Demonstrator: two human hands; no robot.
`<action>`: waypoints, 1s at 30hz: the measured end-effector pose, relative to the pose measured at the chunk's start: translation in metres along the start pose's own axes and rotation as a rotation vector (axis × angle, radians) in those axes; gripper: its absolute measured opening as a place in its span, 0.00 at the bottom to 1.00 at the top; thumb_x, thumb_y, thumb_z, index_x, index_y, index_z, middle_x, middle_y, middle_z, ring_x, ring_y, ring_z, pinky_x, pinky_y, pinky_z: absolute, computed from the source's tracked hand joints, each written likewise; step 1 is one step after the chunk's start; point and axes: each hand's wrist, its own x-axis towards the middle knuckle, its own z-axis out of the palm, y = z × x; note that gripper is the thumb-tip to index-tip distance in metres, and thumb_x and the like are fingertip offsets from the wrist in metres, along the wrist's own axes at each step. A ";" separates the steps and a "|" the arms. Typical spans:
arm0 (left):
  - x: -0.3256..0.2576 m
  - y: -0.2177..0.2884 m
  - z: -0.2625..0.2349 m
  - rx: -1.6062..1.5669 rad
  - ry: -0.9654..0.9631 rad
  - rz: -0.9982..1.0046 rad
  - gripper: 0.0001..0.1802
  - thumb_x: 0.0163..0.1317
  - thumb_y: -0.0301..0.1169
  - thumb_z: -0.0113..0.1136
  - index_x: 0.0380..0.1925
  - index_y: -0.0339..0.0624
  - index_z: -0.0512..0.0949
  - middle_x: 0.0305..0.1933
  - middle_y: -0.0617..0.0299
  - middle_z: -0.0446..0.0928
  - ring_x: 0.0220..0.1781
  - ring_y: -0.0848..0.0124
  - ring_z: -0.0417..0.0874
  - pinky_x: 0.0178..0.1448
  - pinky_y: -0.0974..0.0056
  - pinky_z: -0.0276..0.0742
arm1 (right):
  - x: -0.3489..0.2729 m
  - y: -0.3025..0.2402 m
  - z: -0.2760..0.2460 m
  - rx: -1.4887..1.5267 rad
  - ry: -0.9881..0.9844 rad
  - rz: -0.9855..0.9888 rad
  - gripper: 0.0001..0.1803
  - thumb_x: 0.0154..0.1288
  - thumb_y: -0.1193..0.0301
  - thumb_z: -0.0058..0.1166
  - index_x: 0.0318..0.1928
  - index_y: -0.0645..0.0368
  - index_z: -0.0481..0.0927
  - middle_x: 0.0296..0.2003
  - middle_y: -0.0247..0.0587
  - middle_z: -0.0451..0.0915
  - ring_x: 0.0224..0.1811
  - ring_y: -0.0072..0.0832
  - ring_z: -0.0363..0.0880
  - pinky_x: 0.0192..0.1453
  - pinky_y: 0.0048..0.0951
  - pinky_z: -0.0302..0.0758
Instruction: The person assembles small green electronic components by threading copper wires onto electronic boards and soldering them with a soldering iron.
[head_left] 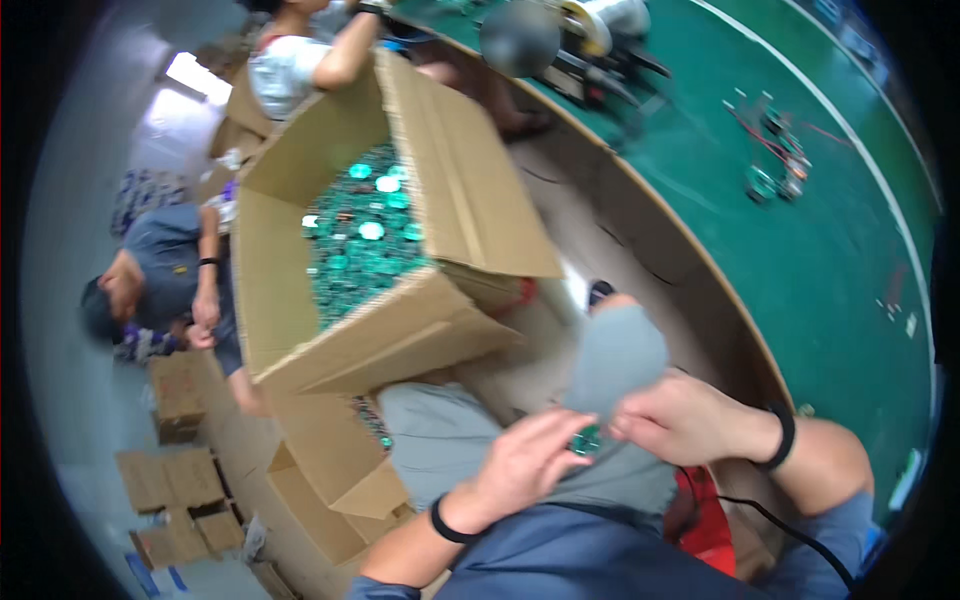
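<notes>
Above my lap, my left hand pinches a small round green circuit board between thumb and fingers. Close on the board's right is my right hand, its fingers pressed together in a pinch. Whatever those fingertips hold is too small and blurred to make out. Ahead and to the left, a large open cardboard box holds a heap of green round circuit boards. A second cardboard box beside my left leg has similar small parts showing at its edge.
A green-topped workbench runs along my right, with wired parts and a blurred machine on it. One person is at the left, another beyond the large box. Flattened cardboard lies at the lower left.
</notes>
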 end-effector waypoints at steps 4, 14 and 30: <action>0.008 -0.002 0.000 -0.016 -0.012 0.007 0.24 0.54 0.30 0.73 0.51 0.36 0.80 0.44 0.50 0.82 0.44 0.55 0.85 0.48 0.58 0.81 | -0.006 -0.009 0.008 0.094 -0.009 0.031 0.10 0.65 0.73 0.49 0.27 0.62 0.77 0.22 0.55 0.77 0.25 0.55 0.78 0.33 0.48 0.74; 0.007 0.002 0.005 -0.003 0.012 0.021 0.23 0.52 0.28 0.74 0.49 0.36 0.81 0.42 0.51 0.82 0.40 0.56 0.85 0.44 0.59 0.81 | -0.014 0.001 0.011 0.014 -0.040 -0.029 0.08 0.66 0.73 0.51 0.31 0.63 0.80 0.22 0.51 0.78 0.24 0.48 0.79 0.31 0.42 0.75; 0.008 0.000 0.005 0.026 -0.019 0.029 0.23 0.52 0.28 0.74 0.49 0.36 0.81 0.41 0.53 0.83 0.39 0.58 0.85 0.43 0.59 0.81 | -0.008 0.004 0.008 -0.066 -0.003 0.073 0.08 0.66 0.73 0.50 0.30 0.61 0.80 0.22 0.52 0.79 0.24 0.48 0.80 0.32 0.43 0.76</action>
